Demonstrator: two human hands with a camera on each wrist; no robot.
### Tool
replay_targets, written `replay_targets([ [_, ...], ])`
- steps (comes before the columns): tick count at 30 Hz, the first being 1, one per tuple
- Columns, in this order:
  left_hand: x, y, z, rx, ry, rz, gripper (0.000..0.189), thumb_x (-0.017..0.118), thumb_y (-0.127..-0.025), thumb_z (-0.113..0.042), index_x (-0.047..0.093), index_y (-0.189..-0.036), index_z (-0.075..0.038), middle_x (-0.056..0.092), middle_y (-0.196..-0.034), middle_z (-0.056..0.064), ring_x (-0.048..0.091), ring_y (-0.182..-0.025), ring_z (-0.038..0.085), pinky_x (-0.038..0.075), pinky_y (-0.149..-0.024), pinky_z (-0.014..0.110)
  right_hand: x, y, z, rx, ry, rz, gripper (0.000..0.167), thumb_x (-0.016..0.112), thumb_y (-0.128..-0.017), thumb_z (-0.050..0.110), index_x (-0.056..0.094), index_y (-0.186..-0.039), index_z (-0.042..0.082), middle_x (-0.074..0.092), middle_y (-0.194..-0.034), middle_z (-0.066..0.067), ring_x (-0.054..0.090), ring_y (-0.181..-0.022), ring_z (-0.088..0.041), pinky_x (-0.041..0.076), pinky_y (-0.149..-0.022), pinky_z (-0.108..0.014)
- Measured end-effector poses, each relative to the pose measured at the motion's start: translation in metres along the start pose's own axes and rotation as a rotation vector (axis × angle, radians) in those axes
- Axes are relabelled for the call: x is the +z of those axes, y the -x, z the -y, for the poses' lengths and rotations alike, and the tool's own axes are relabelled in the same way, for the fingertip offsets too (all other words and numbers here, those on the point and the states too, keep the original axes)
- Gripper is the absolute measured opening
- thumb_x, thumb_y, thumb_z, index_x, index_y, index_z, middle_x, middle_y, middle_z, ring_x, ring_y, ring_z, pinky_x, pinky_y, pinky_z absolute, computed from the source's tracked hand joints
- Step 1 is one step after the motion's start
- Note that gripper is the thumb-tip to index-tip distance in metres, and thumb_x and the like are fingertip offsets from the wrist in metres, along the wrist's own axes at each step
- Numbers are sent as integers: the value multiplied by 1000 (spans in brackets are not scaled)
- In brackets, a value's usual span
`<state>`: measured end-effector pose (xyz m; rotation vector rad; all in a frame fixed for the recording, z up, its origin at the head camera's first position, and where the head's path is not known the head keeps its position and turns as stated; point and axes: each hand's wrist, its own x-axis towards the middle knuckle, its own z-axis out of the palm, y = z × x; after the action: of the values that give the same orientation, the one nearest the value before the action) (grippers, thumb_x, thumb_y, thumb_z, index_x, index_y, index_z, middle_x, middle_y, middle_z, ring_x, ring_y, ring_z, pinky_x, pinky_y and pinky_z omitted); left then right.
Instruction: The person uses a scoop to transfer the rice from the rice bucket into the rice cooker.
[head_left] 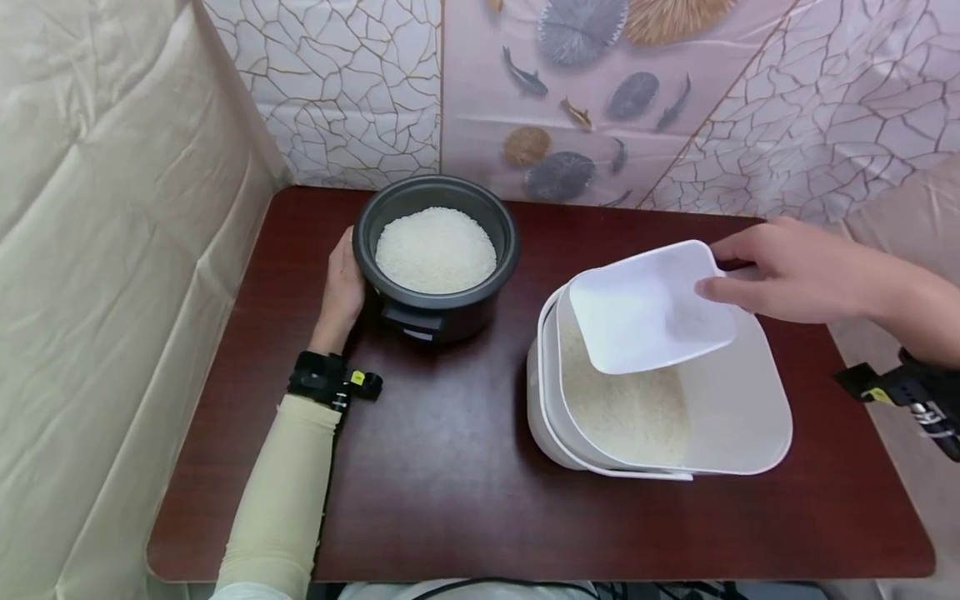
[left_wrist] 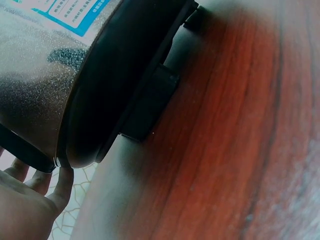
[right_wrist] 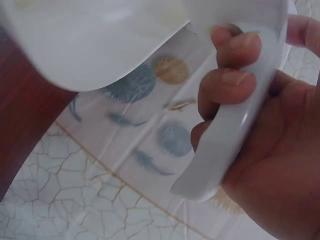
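My right hand (head_left: 817, 271) grips a white scoop (head_left: 652, 308) over the back of a white rice bin (head_left: 742, 417). In the right wrist view the fingers curl round the scoop's handle (right_wrist: 232, 120), and in the head view no rice shows in its bowl. Rice (head_left: 637, 417) lies low inside the bin. On the left stands a lidless rice cooker (head_left: 457, 321) whose dark inner pot holds a heap of white rice (head_left: 437, 250). My left hand (head_left: 345, 283) rests against the cooker's left side, its fingers (left_wrist: 64, 187) extended along the lower side in the left wrist view.
Both vessels stand on a dark red-brown wooden table (head_left: 420, 483). A patterned wall covering (head_left: 360, 92) rises behind the table's back edge, and a cream padded cloth (head_left: 112, 292) hangs at the left. Black cables (head_left: 510, 583) run along the front edge.
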<state>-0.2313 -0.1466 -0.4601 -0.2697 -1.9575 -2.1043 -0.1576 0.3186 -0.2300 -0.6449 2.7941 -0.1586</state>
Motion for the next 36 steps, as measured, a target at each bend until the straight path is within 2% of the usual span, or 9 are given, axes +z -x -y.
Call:
replay_targets([
  [3, 0, 0, 0, -1, -4, -4, 42, 34, -118, -26, 68, -130, -4, 66, -116, -1, 56, -115, 12, 42, -106, 31, 6, 7, -6, -16, 16, 4, 23, 78, -96, 22, 78, -112, 5, 70, -82, 10, 56, -68, -5, 51, -68, -30],
  [6, 0, 0, -1, -7, -16, -6, 42, 34, -118, -26, 68, -131, -5, 66, -117, -2, 56, -115, 12, 42, -106, 31, 14, 13, -12, -42, 25, -1, 21, 80, -94, 21, 79, -110, 7, 71, -85, 12, 57, -71, -3, 54, -71, -31],
  [15, 1, 1, -1, 18, -11, -8, 41, 34, -118, -25, 68, -131, -6, 66, -116, -2, 56, -113, 14, 42, -104, 30, 30, 31, -20, -76, 33, -24, 16, 81, -93, 19, 79, -107, 13, 65, -78, 20, 55, -69, -1, 53, -70, -30],
  [18, 1, 1, 1, 21, -8, -10, 40, 35, -118, -26, 68, -132, -8, 66, -116, -3, 56, -112, 13, 42, -103, 30, 33, 32, -20, -59, 48, -18, 7, 81, -93, 19, 76, -98, 18, 60, -73, 18, 52, -67, -2, 51, -68, -30],
  [19, 0, 0, 4, 19, -6, -11, 40, 35, -118, -26, 68, -132, -8, 66, -116, -3, 56, -112, 13, 42, -103, 30, 34, 32, -19, -49, 60, -18, 7, 80, -93, 20, 73, -92, 19, 56, -70, 17, 51, -65, -4, 48, -65, -30],
  [22, -2, -4, 16, 12, 1, -13, 41, 34, -118, -26, 68, -132, -8, 66, -118, -1, 56, -113, 14, 42, -104, 31, 35, 30, -15, -12, 125, -6, 24, 78, -94, 23, 60, -78, 21, 45, -61, 11, 45, -60, -9, 41, -58, -32],
  [26, -6, -8, 32, 17, 0, -15, 42, 34, -118, -29, 68, -133, -10, 66, -119, 0, 56, -114, 14, 42, -104, 30, 40, 27, -4, 4, 241, 5, 29, 76, -93, 26, 54, -76, 19, 43, -59, 7, 42, -56, -14, 38, -51, -35],
  [33, 0, 0, 3, -2, -17, -4, 41, 35, -118, -25, 67, -134, -5, 66, -120, 0, 56, -116, 13, 42, -106, 31, 50, 28, 24, 0, 364, 17, 24, 79, -91, 25, 61, -78, 15, 48, -60, 4, 44, -49, -19, 36, -42, -40],
  [36, 0, 0, 3, -1, -15, -1, 41, 35, -118, -26, 68, -132, -6, 66, -119, -1, 56, -115, 13, 42, -105, 31, 55, 30, 33, -4, 403, 15, 29, 83, -89, 22, 59, -75, 14, 47, -60, 1, 43, -49, -20, 36, -42, -41],
])
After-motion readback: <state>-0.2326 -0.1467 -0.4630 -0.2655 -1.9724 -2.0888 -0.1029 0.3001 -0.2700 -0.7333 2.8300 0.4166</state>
